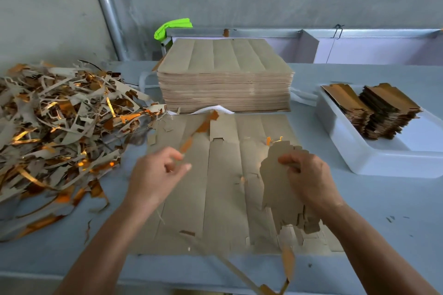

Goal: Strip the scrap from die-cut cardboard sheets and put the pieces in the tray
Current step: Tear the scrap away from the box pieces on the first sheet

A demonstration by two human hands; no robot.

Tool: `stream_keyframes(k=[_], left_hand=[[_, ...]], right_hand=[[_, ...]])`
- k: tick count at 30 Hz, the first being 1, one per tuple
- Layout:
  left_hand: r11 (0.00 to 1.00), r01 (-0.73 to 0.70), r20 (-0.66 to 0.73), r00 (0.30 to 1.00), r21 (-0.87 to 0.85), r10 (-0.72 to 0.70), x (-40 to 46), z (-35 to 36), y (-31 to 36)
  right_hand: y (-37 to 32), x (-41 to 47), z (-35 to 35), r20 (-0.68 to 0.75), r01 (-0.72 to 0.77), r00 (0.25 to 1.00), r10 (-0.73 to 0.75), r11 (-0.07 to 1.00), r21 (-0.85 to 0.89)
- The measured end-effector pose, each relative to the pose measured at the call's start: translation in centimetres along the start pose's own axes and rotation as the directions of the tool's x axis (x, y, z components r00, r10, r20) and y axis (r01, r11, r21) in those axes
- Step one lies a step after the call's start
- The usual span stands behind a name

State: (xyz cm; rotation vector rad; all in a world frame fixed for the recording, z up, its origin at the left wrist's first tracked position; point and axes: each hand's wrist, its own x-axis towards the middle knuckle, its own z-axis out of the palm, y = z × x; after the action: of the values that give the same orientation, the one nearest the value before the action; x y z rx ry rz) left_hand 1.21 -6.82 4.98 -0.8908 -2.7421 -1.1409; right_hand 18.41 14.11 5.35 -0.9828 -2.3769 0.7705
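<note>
1. Nearest, a thin scrap strip (pixel 242 273) with a gold underside trails off the near edge of the bench (pixel 72 254).
2. One die-cut sheet (pixel 215 199) lies flat on the bench, grey-brown side up, partly stripped (torn notches show along its cuts).
3. The left hand (pixel 155 175) pinches a narrow gold-backed scrap piece (pixel 199 129) between thumb and fingers, raised above the sheet's left part.
4. The right hand (pixel 304 175) grips one freed cardboard piece (pixel 275 189), fingers curled over its upper edge, covering the sheet's right part.
5. To the left, one big scrap pile (pixel 52 127) of grey and gold offcuts.
6. To the right, one white tray (pixel 374 155) holds two stacks of finished pieces (pixel 381 115).
7. Farther back, one tall stack of uncut sheets (pixel 225 79); behind it, a bright green cloth (pixel 171 27) against the wall.
</note>
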Motion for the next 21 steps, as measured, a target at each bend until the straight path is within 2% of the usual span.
stream_keyframes(k=[1, 3, 5, 6, 9, 11, 13, 16, 18, 21], left_hand=[[0.990, -0.038, 0.095, 0.995, 0.139, 0.025, -0.3, 0.5, 0.5], [0.905, -0.182, 0.239, 0.967, 0.384, 0.094, -1.0, 1.8, 1.7], [0.826, -0.268, 0.293, 0.947, 0.496, 0.131, -1.9, 3.5, 3.0], [0.830, -0.267, 0.305, 0.944, 0.489, 0.124, -2.5, 4.4, 3.8], [0.897, -0.308, 0.403, 0.900, 0.317, 0.167, -4.0, 6.4, 5.5], [0.900, -0.408, 0.472, 0.830, 0.153, 0.296, -4.9, 6.6, 6.3], [0.879, -0.477, 0.536, 0.737, -0.018, 0.411, -5.9, 6.1, 6.7], [0.842, -0.507, 0.662, 0.569, -0.184, 0.488, -7.6, 6.0, 6.8], [0.824, -0.515, 0.679, 0.521, -0.234, 0.518, -8.5, 6.6, 6.8], [0.753, -0.636, 0.645, 0.506, -0.168, 0.572, -10.0, 8.3, 7.5]], right_hand=[[0.1, 0.0, 0.0, -0.005, -0.010, 1.000, 0.011, 1.000, 0.010], [0.2, -0.1, -0.2, -0.015, -0.029, 0.999, 0.030, 0.999, 0.025], [0.4, -0.2, -0.3, -0.035, -0.032, 0.999, 0.033, 0.999, 0.036], [0.5, -0.3, -0.4, -0.050, -0.029, 0.998, 0.031, 0.999, 0.040], [0.9, -0.6, -1.0, -0.086, -0.027, 0.996, 0.032, 0.998, 0.056], [1.5, -0.7, -1.7, -0.103, -0.043, 0.993, 0.051, 0.996, 0.079], [2.2, -0.7, -2.3, -0.116, -0.077, 0.989, 0.090, 0.991, 0.113], [3.1, -0.7, -2.8, -0.111, -0.141, 0.981, 0.160, 0.976, 0.164], [3.4, -0.7, -2.7, -0.096, -0.171, 0.976, 0.194, 0.963, 0.207], [3.7, -0.8, -2.4, -0.093, -0.195, 0.970, 0.223, 0.950, 0.244]])
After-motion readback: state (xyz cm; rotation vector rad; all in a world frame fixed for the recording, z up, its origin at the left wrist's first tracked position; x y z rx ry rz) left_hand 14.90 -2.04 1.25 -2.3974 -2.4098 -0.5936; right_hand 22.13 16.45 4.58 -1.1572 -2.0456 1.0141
